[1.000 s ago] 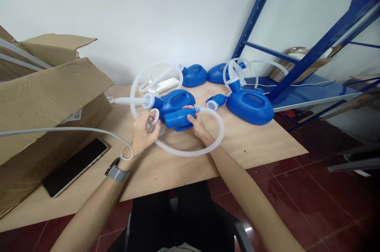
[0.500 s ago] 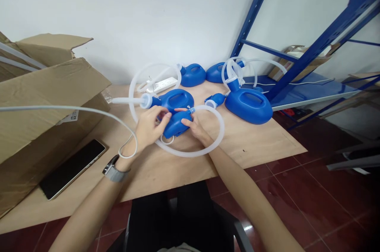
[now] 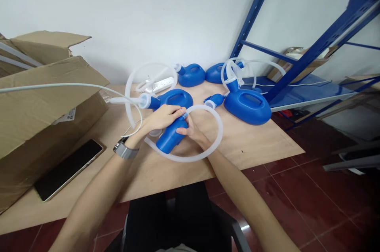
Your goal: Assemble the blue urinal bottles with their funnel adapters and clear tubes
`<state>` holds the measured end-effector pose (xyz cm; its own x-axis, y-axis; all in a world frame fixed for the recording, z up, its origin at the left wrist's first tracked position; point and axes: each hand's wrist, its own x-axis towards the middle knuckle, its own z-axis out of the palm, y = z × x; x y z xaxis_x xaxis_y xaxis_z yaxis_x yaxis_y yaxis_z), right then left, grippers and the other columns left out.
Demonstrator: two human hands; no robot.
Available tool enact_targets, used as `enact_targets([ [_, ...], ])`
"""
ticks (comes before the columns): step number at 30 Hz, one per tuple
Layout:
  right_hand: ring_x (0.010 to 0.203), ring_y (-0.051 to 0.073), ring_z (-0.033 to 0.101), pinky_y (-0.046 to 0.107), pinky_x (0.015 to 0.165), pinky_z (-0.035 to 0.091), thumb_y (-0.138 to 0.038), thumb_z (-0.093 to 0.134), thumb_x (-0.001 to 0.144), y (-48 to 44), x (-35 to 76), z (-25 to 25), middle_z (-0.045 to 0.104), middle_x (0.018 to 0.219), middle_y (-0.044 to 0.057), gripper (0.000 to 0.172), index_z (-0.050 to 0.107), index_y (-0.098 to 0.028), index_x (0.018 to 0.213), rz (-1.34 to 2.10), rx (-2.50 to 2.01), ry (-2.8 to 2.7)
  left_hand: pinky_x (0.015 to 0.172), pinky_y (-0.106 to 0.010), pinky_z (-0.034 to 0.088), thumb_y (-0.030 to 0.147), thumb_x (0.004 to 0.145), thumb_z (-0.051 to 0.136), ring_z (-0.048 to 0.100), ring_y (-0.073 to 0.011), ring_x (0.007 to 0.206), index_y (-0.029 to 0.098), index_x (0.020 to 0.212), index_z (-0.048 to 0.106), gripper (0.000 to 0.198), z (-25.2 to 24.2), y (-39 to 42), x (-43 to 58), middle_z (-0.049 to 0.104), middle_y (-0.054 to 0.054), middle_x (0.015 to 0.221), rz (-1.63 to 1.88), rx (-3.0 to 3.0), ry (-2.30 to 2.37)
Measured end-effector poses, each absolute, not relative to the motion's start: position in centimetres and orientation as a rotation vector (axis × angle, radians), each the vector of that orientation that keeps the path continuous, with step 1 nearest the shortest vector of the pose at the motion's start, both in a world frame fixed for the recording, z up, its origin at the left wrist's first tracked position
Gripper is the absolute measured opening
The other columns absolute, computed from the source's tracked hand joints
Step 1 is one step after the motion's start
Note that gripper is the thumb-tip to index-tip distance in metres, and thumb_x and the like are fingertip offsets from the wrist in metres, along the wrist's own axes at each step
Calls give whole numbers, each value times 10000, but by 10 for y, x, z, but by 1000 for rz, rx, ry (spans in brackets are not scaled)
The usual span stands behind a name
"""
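Note:
A small blue plastic piece (image 3: 170, 137) is held between both hands above the wooden table. My right hand (image 3: 192, 127) wraps round its right side, thumb across the front. My left hand (image 3: 166, 116) has its fingers closed at the piece's narrow upper end, where a translucent tube (image 3: 219, 133) joins. The tube loops right and back below the piece, its free end lying left of it. Just behind my left hand lies a blue bottle (image 3: 178, 98) with a clear-rimmed neck pointing left.
Further blue bottles (image 3: 247, 107) with coiled tubes and a small blue piece (image 3: 216, 100) lie behind and right. A power strip (image 3: 162, 84) is by the wall. At left are a cardboard box (image 3: 53, 97) and a phone (image 3: 69, 168). Blue shelving (image 3: 308, 91) stands at right.
The small blue piece has been tilted, its wide end now toward the front left. My left hand has moved from its left side to the narrow tube end. The loose white cable has shifted.

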<state>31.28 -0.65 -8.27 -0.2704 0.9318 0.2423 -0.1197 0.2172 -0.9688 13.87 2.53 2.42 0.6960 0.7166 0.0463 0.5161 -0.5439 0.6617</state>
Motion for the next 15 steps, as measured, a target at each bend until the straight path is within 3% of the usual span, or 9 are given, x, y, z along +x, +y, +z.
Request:
enact_targets([
  [4,1493,340,476,554,1293,390,-453,891,708,-7,310,-82,548,1541,34,857,538,-340,1481,1321,-786,-1453,909,-332,514,509,1040,412,721,-242,965,211,944,769,475,18,24,138,817,-51,1035,453,2242,995],
  [9,1516,356,439,563,1292,342,-505,881,689,-5,305,-84,525,1577,80,942,485,-286,1515,1296,-858,-1493,706,-329,433,443,1034,435,653,-212,740,192,770,708,455,12,20,146,753,-57,799,500,2309,1220],
  [15,1391,347,537,540,1224,427,-482,856,716,-5,310,-93,610,1426,93,753,554,-250,1366,1240,-974,-1520,671,-342,394,356,1053,434,701,-261,812,191,841,735,404,16,7,162,772,-114,886,405,2490,1473],
])
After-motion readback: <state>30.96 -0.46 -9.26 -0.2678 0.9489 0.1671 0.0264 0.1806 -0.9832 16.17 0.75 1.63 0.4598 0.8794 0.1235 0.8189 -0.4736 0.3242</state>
